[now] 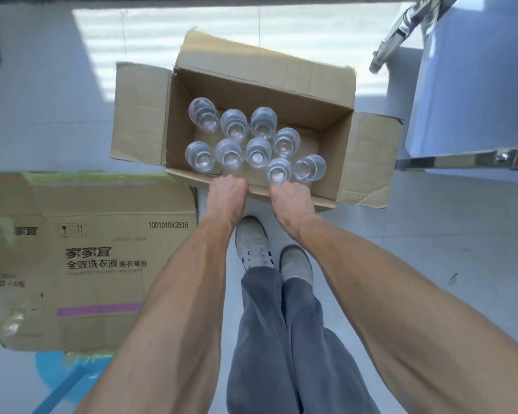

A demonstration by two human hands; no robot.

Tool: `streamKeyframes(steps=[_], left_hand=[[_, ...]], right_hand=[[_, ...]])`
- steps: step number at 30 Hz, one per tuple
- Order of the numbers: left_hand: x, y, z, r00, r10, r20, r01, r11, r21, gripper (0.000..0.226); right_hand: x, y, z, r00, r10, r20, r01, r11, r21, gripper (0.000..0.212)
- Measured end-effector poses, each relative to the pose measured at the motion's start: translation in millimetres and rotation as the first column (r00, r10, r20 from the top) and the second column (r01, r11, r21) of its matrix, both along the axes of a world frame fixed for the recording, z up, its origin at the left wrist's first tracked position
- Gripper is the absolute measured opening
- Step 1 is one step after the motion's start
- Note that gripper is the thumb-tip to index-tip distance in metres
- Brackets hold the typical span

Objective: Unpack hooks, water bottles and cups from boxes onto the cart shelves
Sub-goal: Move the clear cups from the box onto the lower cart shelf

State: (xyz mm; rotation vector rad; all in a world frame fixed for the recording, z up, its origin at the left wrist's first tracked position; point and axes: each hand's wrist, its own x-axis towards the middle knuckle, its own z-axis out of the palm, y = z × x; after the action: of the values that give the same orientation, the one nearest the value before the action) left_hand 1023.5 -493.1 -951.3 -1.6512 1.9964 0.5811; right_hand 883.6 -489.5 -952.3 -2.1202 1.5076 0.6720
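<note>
Both hands, left hand [228,194] and right hand [290,195], gripping near wall of box [326,192]; risk: tugging topples glass cups [257,152].

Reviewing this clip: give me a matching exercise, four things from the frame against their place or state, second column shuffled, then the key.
Things:
1. open box
2. clear cups
3. printed box
4. left hand

Places or states:
A. closed, at the person's left on the floor
B. standing inside a carton
C. gripping the carton's near edge
D. flaps spread, on the floor ahead of the feet

Pairs: 1-D, 2-B, 3-A, 4-C
</note>
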Motion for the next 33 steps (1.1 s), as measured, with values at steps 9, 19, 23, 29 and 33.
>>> streamKeyframes(steps=[9, 19, 23, 29, 33], left_hand=[[-37, 70, -18, 0.989, 0.120, -0.082, -0.116, 0.992, 0.045, 0.017], [-72, 158, -31, 0.966, 0.227, -0.122, -0.222, 0.974, 0.051, 0.007], [-81, 175, -24, 0.963, 0.238, -0.129, -0.227, 0.970, 0.091, 0.010], [-103, 211, -21, 0.921, 0.376, -0.105, -0.357, 0.920, 0.161, 0.013], [-131, 230, -21, 0.867, 0.490, -0.089, -0.477, 0.869, 0.135, 0.019]], right_hand=[[-43, 42, -6, 1.000, 0.022, -0.001, -0.022, 1.000, 0.003, 0.025], [-73, 99, -7, 0.991, 0.130, -0.039, -0.130, 0.991, 0.020, 0.023], [-78, 114, -1, 0.992, 0.116, -0.051, -0.114, 0.993, 0.041, 0.024], [-95, 140, -5, 0.974, 0.227, -0.022, -0.223, 0.969, 0.107, 0.025], [-117, 148, -6, 0.936, 0.350, 0.035, -0.352, 0.931, 0.094, 0.024]])
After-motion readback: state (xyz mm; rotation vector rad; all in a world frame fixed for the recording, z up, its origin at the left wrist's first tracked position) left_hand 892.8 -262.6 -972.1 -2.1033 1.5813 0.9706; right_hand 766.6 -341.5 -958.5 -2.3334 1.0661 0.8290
